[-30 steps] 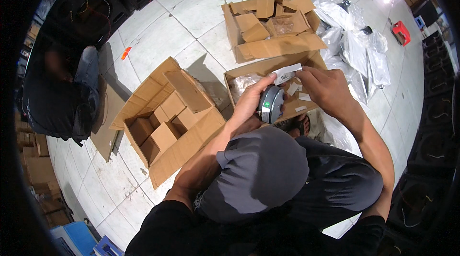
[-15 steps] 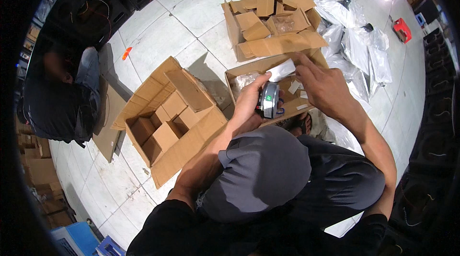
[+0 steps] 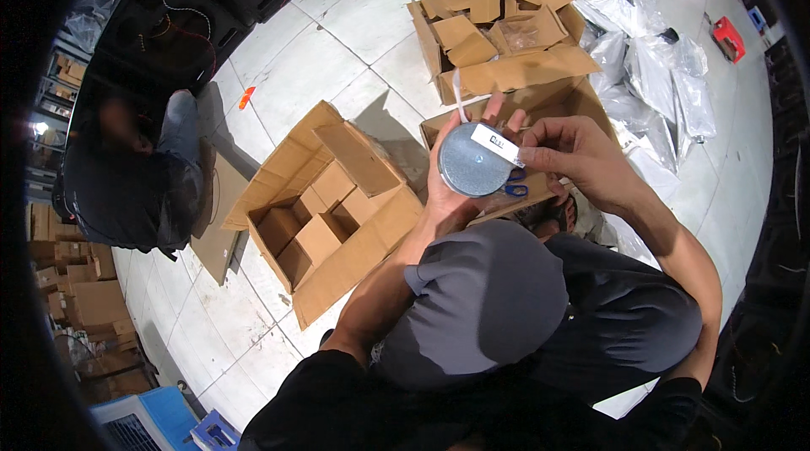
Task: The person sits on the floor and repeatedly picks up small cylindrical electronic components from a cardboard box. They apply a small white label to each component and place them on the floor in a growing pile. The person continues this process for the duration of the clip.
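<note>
In my left hand (image 3: 443,172) lies a round speaker driver (image 3: 464,166), its flat grey speckled face turned up. A white sticker (image 3: 494,144) with dark print lies across the upper right of that face. My right hand (image 3: 582,156) pinches the sticker's right end between thumb and fingers. From behind the driver rises a thin white strip (image 3: 460,97), close to my left fingers. Blue loops (image 3: 515,183), like scissor handles, show just below my right fingertips; the rest of them is hidden. Under both hands stands an open cardboard box (image 3: 582,101), mostly covered by them.
To the left, an open carton (image 3: 333,299) holds small brown boxes. Another carton (image 3: 515,71) with torn cardboard stands ahead, beside plastic-wrapped items (image 3: 650,71). A red tray (image 3: 727,39) lies far right. At left a person (image 3: 126,172) sits near black speaker cabinets (image 3: 160,21).
The driver has turned from edge-on to face-up in my left hand. My right hand has brought the white sticker down onto its face. The view has shifted slightly.
</note>
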`<action>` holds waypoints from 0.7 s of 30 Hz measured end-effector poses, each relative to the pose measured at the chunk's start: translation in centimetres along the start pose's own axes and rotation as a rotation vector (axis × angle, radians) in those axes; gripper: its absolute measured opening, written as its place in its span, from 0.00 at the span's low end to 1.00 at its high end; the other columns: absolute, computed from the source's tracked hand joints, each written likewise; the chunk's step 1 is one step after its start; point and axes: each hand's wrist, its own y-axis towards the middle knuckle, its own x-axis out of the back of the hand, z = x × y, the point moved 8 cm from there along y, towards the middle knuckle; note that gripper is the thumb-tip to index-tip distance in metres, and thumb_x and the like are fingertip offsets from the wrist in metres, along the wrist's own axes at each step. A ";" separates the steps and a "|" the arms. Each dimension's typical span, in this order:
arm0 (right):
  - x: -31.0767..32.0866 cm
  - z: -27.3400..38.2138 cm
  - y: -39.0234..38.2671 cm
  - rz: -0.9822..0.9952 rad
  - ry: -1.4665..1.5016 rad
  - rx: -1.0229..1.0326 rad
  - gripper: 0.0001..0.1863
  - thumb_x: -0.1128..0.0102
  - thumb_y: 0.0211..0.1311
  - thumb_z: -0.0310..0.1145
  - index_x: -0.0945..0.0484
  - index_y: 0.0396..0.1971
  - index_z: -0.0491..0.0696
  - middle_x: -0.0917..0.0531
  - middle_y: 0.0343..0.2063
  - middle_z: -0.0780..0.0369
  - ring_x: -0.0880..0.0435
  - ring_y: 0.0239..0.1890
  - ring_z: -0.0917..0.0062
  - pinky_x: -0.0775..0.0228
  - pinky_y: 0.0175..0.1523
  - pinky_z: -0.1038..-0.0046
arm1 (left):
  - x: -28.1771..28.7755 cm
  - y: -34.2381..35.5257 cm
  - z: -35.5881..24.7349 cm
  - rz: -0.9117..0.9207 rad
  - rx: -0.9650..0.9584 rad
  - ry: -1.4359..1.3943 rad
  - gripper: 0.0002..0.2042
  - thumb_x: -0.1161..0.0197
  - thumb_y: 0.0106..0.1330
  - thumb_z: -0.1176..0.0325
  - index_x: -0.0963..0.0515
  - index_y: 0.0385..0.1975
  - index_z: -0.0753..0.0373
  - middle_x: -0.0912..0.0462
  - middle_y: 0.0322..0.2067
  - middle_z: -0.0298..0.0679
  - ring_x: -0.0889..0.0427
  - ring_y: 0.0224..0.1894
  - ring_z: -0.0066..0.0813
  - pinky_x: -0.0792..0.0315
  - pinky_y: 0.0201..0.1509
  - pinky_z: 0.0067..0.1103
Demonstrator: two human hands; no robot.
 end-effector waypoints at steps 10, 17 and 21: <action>-0.3 -0.8 1.2 -0.153 -0.317 0.138 0.15 0.31 0.53 0.37 0.20 0.25 0.38 0.21 0.20 0.66 0.27 0.24 0.85 0.34 0.31 0.77 | -1.4 -0.1 1.8 0.100 0.151 -0.018 0.26 0.52 0.70 0.49 0.35 0.62 0.58 0.33 0.60 0.52 0.29 0.60 0.45 0.31 0.61 0.37; -0.2 -0.2 0.6 -0.324 -0.477 0.166 0.19 0.28 0.49 0.41 0.22 0.25 0.39 0.22 0.19 0.62 0.25 0.24 0.81 0.33 0.31 0.75 | -0.9 -0.3 1.0 -0.099 -0.001 0.142 0.28 0.52 0.70 0.50 0.39 0.65 0.59 0.33 0.61 0.53 0.30 0.61 0.46 0.35 0.65 0.40; -0.1 1.2 0.2 -0.429 -0.604 0.285 0.29 0.24 0.44 0.46 0.26 0.39 0.40 0.23 0.27 0.61 0.23 0.29 0.74 0.31 0.36 0.73 | -2.0 -0.3 1.3 0.134 0.120 -0.056 0.26 0.52 0.70 0.51 0.34 0.61 0.61 0.32 0.61 0.49 0.30 0.61 0.45 0.34 0.65 0.39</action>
